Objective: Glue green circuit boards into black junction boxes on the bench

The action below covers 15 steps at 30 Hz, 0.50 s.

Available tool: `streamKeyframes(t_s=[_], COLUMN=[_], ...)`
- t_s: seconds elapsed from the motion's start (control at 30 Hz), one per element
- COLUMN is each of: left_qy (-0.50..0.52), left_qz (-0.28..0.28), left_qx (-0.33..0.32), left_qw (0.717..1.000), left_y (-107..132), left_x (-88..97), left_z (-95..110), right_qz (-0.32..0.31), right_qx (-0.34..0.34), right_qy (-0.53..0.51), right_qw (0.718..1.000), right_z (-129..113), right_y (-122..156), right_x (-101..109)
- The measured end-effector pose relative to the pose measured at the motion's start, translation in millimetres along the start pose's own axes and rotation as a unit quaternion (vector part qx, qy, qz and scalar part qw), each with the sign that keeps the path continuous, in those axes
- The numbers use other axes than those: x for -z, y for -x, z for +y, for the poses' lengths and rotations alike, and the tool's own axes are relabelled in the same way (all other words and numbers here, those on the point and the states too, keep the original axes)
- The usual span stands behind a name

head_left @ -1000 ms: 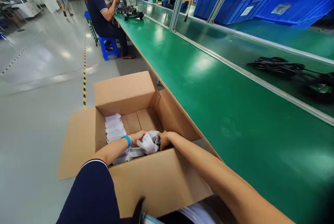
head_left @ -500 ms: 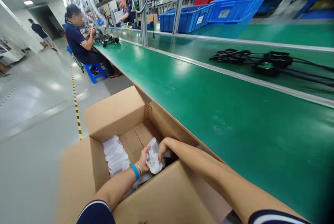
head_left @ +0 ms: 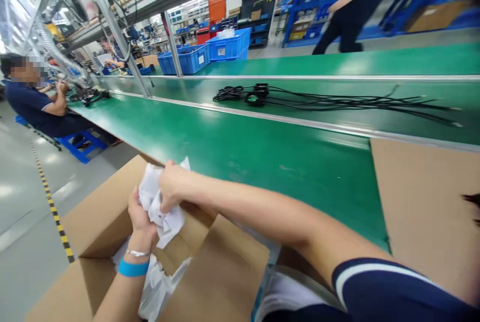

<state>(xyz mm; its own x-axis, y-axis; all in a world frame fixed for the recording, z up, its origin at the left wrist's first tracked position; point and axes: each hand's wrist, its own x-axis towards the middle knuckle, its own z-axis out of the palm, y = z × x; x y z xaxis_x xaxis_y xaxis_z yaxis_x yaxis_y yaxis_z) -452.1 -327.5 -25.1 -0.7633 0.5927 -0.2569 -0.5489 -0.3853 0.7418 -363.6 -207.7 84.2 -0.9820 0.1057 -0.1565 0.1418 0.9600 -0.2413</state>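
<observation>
Both my hands hold a crumpled white plastic bag (head_left: 163, 212) just above an open cardboard box (head_left: 97, 217) at the lower left. My left hand (head_left: 139, 218), with a blue wristband, grips the bag from below. My right hand (head_left: 171, 187) is closed on its top. More white bags (head_left: 155, 287) hang and lie below, inside the box.
A long green workbench (head_left: 262, 152) runs beside the box. Black cable bundles (head_left: 255, 96) lie on the conveyor strip behind it. A cardboard sheet (head_left: 423, 202) lies at the right. A seated person (head_left: 37, 107) works at the far left; another person (head_left: 356, 7) walks behind. Blue bins (head_left: 210, 52) stand at the back.
Both hands have lifted the white bag up out of the box. My view has swung up and to the right along the bench.
</observation>
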Motion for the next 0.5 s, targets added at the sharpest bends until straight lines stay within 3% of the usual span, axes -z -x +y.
streamKeyframes(t_s=[0.07, 0.13, 0.2, 0.27, 0.37, 0.5], left_qy=[-0.032, -0.088, -0.161, -0.211, -0.323, -0.482], left_qz=[-0.081, -0.166, -0.228, -0.254, -0.241, -0.172], left_qx=[0.015, 0.040, 0.060, 0.075, 0.078, -0.002], left_qw=[0.996, 0.981, 0.959, 0.941, 0.912, 0.859], left_y=[-3, -6, -8, -13, -31, -65], left_x=[-56.9, -116.4, -171.8, -216.9, -257.3, -270.1], left_z=[-20, -55, -96, -132, -165, -166], right_qz=[0.009, 0.018, 0.029, 0.035, 0.034, 0.095], right_qx=[-0.062, -0.126, -0.240, -0.315, -0.391, -0.407], right_qy=[0.013, 0.017, -0.033, -0.052, -0.069, -0.058], right_qw=[0.998, 0.992, 0.970, 0.947, 0.917, 0.906], right_z=[41, 91, 141, 186, 235, 256], right_y=[50, 106, 159, 204, 251, 273], right_x=[23, 33, 32, 21, -2, -27])
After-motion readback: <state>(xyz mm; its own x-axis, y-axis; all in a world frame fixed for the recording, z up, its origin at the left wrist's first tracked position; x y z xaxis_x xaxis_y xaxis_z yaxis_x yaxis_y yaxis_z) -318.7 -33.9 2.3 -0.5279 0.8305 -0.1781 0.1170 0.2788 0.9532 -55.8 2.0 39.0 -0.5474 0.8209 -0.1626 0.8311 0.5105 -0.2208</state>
